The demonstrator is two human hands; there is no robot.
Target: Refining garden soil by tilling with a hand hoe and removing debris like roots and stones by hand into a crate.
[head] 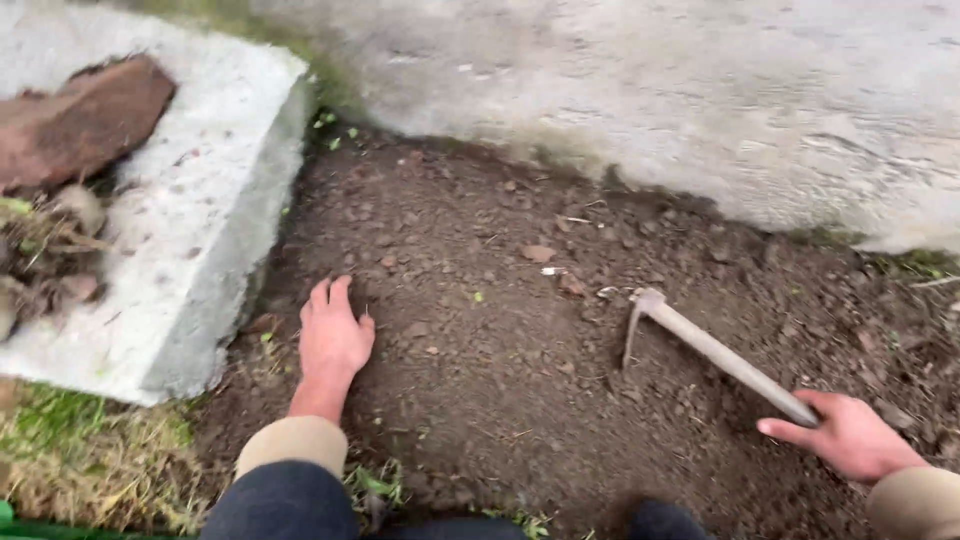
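My left hand [332, 335] lies flat on the dark loose soil [500, 330], fingers together and pointing away from me, holding nothing. My right hand [850, 435] at the lower right grips the end of a small hand hoe's wooden handle [735, 365]. The hoe's narrow metal blade [640, 315] points down with its tip in the soil, roughly in the middle right of the patch. Both sleeves are tan.
A concrete slab [215, 200] borders the soil on the left, with a reddish stone [85, 120] and pulled roots [45, 250] on top. A pale concrete wall [650, 90] runs along the back. Grass [80, 460] grows at the lower left. My knees show at the bottom.
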